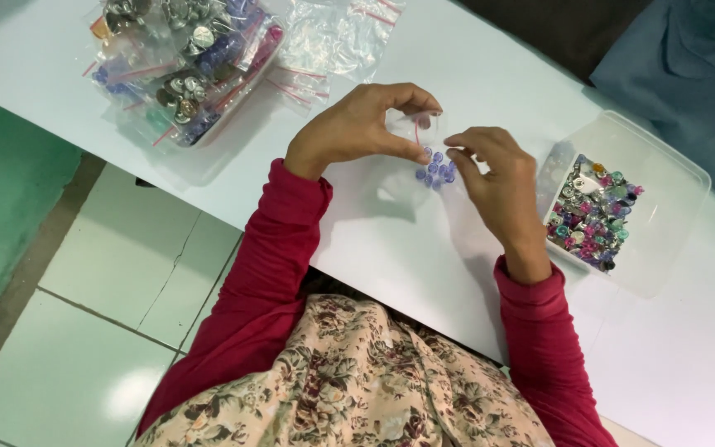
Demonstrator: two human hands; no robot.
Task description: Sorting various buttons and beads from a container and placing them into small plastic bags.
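My left hand (pixel 357 128) and my right hand (pixel 494 178) are together above the white table (pixel 424 265). Between them they hold a small clear zip bag (pixel 424 157) with a red seal strip. Several small blue-purple buttons (pixel 436 171) lie in the bag's bottom. The left thumb and fingers pinch the bag's top edge. The right fingertips touch the bag's other side, next to the buttons. Both arms wear red sleeves.
A clear plastic tub (pixel 664 182) at the right holds several mixed coloured and silver buttons (pixel 593 211). A pile of clear zip bags with buttons (pixel 184 58) sits at the far left, with loose empty bags (pixel 341 37) beside it. Tiled floor (pixel 109 314) lies below the table's edge.
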